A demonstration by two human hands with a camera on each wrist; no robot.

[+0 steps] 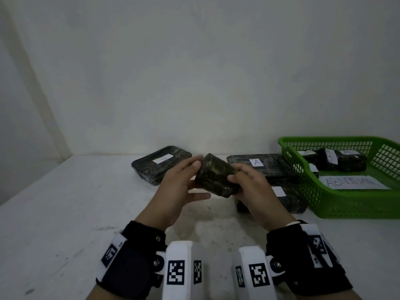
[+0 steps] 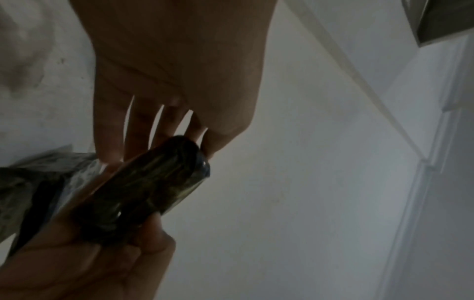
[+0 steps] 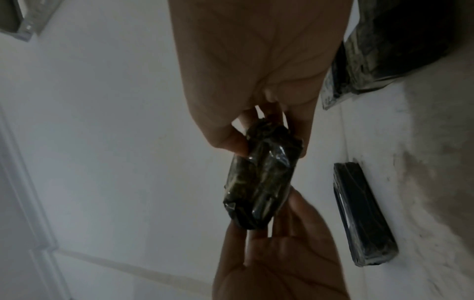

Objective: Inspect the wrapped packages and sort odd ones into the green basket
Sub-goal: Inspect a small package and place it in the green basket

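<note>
At frame centre, the left hand (image 1: 177,185) and right hand (image 1: 253,187) grip a dark wrapped package (image 1: 215,178) between curled fingers, left of the green basket (image 1: 320,191).

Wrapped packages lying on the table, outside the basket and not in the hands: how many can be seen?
3: one labelled B at the back left, one labelled A behind the right hand, one beside the green basket. Others may be hidden.

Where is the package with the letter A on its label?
In the head view, the A-labelled package lies flat on the table, right of centre, just behind the right hand and directly left of the green basket.
</note>
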